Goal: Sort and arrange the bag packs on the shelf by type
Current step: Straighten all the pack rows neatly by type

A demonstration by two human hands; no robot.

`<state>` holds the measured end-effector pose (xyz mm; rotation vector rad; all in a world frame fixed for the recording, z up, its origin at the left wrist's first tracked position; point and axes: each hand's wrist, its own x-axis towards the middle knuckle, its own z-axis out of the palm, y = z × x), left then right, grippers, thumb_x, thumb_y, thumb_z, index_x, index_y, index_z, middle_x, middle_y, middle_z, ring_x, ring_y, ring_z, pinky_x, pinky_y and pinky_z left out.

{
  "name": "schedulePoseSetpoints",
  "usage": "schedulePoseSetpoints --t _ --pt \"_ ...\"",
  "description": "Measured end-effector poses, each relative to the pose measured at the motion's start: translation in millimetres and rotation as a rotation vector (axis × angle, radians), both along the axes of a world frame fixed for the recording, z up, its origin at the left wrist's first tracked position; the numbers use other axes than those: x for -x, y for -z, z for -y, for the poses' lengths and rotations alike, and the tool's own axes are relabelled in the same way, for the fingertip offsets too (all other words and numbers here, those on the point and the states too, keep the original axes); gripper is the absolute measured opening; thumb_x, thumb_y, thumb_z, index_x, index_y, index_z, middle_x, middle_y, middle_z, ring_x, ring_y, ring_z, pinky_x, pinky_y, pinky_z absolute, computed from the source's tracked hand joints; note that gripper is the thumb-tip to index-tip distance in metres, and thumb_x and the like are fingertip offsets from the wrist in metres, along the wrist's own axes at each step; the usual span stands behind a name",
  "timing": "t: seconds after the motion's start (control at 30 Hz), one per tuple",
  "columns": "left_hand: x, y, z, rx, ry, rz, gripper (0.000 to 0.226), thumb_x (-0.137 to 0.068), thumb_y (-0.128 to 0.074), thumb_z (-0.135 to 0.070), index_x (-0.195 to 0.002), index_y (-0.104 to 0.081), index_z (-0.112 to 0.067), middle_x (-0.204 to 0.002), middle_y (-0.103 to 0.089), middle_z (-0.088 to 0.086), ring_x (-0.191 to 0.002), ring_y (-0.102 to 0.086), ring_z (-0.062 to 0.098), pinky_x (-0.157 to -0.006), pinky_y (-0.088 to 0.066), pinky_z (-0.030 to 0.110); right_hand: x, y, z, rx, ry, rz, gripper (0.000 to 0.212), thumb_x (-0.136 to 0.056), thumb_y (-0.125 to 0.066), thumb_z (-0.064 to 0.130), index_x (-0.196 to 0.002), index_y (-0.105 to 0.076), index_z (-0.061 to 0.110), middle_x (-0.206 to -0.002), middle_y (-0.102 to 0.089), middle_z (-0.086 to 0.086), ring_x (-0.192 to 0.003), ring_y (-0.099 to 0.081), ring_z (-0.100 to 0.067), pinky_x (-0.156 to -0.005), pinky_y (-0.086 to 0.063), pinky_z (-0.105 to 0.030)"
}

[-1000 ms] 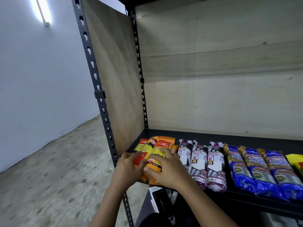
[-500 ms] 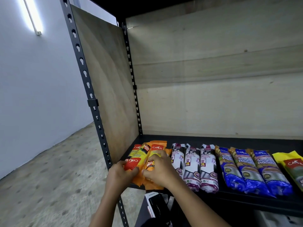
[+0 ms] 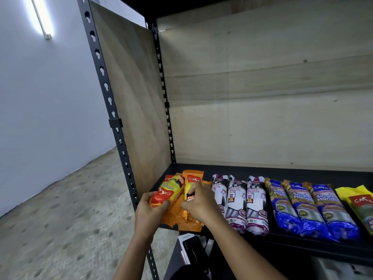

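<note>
Orange and yellow packs fill the left end of the black shelf. Head view, counted from left to right: at least three orange packs, partly overlapped so the exact number cannot be told; three white draw-string packs, side by side and touching; three blue single-handle packs, also touching; and one yellow pack cut off by the right edge. All lie flat, long axis running near to far. The left hand has its fingers clamped on the near end of the leftmost orange pack, which is tilted toward the left. The right hand has thumb and fingers pinched on the orange pack just beside it. Loose orange wrapper spreads beneath both hands and overhangs the near edge. The shelf sits in a black perforated steel frame with plywood side and back panels. To the left are a pale wall bearing a lit tube lamp and a speckled concrete floor. Compared with the frame half a second earlier, the hands grip the same two packs, and the leftmost pack is angled further left.
</note>
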<state>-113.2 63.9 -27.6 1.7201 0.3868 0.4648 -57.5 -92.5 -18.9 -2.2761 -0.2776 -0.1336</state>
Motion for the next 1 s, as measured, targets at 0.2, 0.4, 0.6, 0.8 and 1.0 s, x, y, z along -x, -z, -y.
schedulePoseSetpoints --t 0.2,0.4,0.6,0.8,1.0 --pt "-4.2 -4.5 -5.4 0.175 -0.014 0.108 0.047 -0.081 -0.081 -0.025 -0.121 -0.059 -0.031 -0.117 -0.061 0.002 -0.101 -0.064 0.024 -0.066 -0.059 0.033 -0.2 1.5 9.5 -0.065 -0.016 0.053 0.032 -0.081 -0.073 0.034 -0.103 -0.049 0.030 -0.118 -0.039 0.003 -0.108 -0.049 -0.016 -0.076 -0.049 -0.028" --pt "-14.7 -20.7 -1.0 0.499 -0.124 0.270 0.070 -0.079 -0.083 -0.014 -0.140 -0.049 -0.025 -0.120 -0.062 0.006 -0.103 -0.068 0.023 -0.068 -0.058 0.027 -4.1 -9.2 34.6 -0.149 0.002 0.169 0.032 -0.083 -0.075 0.034 -0.104 -0.051 0.027 -0.119 -0.036 0.007 -0.106 -0.044 -0.009 -0.067 -0.038 -0.015" --pt "-35.6 -42.6 10.8 0.780 -0.137 0.296 0.066 -0.085 -0.078 -0.016 -0.142 -0.044 -0.010 -0.111 -0.069 0.012 -0.102 -0.071 0.020 -0.098 -0.055 0.037 -8.6 -11.8 45.0 -0.088 -0.046 0.131 0.032 -0.084 -0.076 0.034 -0.106 -0.054 0.027 -0.123 -0.040 0.004 -0.105 -0.043 -0.008 -0.067 -0.030 -0.007" --pt "-61.6 -60.3 9.5 0.724 -0.108 0.207 0.039 -0.093 -0.070 -0.025 -0.125 -0.060 -0.005 -0.095 -0.073 0.006 -0.080 -0.071 0.013 -0.066 -0.055 0.028 -5.9 -11.5 49.4 -0.093 -0.060 0.166 0.032 -0.084 -0.076 0.034 -0.106 -0.055 0.026 -0.121 -0.040 0.006 -0.108 -0.044 -0.008 -0.069 -0.034 -0.010" --pt "-78.1 -67.9 -1.2 0.639 -0.065 0.113 0.027 -0.097 -0.064 -0.032 -0.113 -0.062 -0.010 -0.099 -0.071 0.010 -0.088 -0.069 0.022 -0.074 -0.055 0.039 -4.1 -11.0 65.0 -0.095 -0.026 0.167 0.030 -0.085 -0.075 0.033 -0.106 -0.055 0.028 -0.121 -0.038 0.008 -0.110 -0.044 -0.008 -0.064 -0.035 -0.007"
